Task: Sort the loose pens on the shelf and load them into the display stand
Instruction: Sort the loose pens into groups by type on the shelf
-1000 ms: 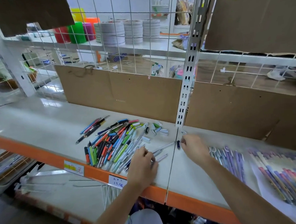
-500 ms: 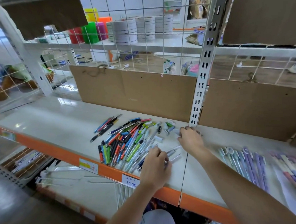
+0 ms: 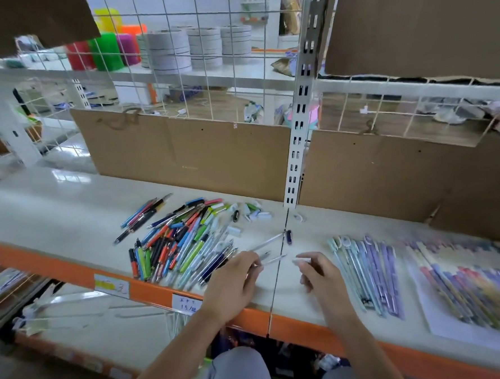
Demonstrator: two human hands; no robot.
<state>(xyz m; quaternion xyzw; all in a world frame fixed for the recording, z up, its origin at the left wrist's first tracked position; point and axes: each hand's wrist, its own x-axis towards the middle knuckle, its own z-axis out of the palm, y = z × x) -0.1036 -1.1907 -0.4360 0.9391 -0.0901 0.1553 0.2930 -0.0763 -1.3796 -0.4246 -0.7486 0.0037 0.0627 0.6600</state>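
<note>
A heap of loose coloured pens (image 3: 176, 243) lies on the white shelf (image 3: 53, 207), left of centre. My left hand (image 3: 234, 281) grips a clear pen (image 3: 272, 259) at the heap's right edge. My right hand (image 3: 318, 276) pinches a small white cap (image 3: 301, 261) just right of the pen's tip. Several loose caps (image 3: 254, 211) lie behind the heap. A dark blue cap (image 3: 289, 236) and another clear pen (image 3: 268, 242) lie by the shelf seam. No display stand is in view.
Rows of purple and pale blue pens (image 3: 368, 273) lie to the right, with more patterned pens (image 3: 465, 281) on a white sheet. Cardboard panels (image 3: 188, 155) back the shelf. A slotted upright post (image 3: 297, 122) stands at the seam. The orange shelf edge (image 3: 149, 289) carries price labels.
My right hand has drawn back from the loose caps near the post to the front, now pinching a white cap. My left hand still grips the clear pen.
</note>
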